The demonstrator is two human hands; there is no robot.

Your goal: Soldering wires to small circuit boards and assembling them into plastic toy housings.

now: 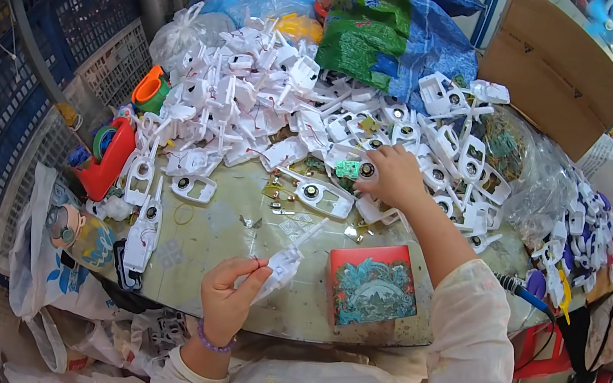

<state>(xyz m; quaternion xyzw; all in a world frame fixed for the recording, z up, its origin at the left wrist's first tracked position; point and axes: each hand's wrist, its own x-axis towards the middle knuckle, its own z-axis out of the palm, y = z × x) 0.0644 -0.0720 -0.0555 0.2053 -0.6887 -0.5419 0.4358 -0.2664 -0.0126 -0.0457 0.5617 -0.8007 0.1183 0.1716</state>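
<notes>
While a heap of white shells (226,92) crowds the far side of my worktable (194,254), a single white housing (283,265) sits in my left hand (228,295), above the table's near edge. Judging by what lies in view, the work is only partway along: several fitted housings (472,157) at right carry round dark discs, as does a lone housing (322,195) near the middle, while many shells in the heap show little more than red wiring and appear left to do. The piece I hold looks unfinished, though its inside is too small to read.

My left forearm rises from the lower edge, a purple bracelet (214,342) at the wrist, thumb and fingertips pinching the housing beside a thin red wire (259,261). My right arm stretches up and inward past a red box (374,287), the right hand (397,177) back-up, fingers bent at a round dark part (367,170) next to a green circuit board (347,169); whether they grip it or merely touch it, I cannot tell.
</notes>
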